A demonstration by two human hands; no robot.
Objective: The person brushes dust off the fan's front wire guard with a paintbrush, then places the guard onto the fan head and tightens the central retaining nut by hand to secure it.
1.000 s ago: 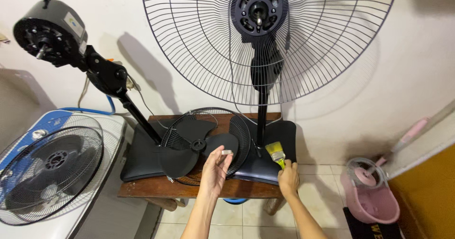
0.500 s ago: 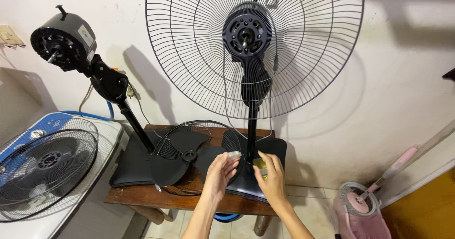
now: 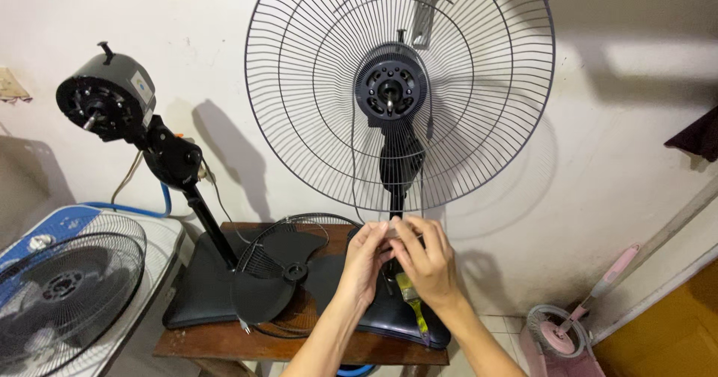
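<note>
My left hand and my right hand meet in front of the pole of a black stand fan. Their fingertips pinch a small pale part between them. Above them the fan's round rear grille stands bare, with the motor hub and its shaft at the centre. A yellow-handled paintbrush appears to lie on the fan's dark base, just under my right hand. A black fan blade rests to the left of my hands on a loose wire grille.
A second fan, a bare motor head on a tilted pole, stands on its base on the small wooden table. A blue and white fan lies flat at the left. Pink mop bucket stands at the right.
My view has moved closer and to the left. My right hand has left the brush, which now seems to rest on the base. Both hands have come together on a small part by the pole.
</note>
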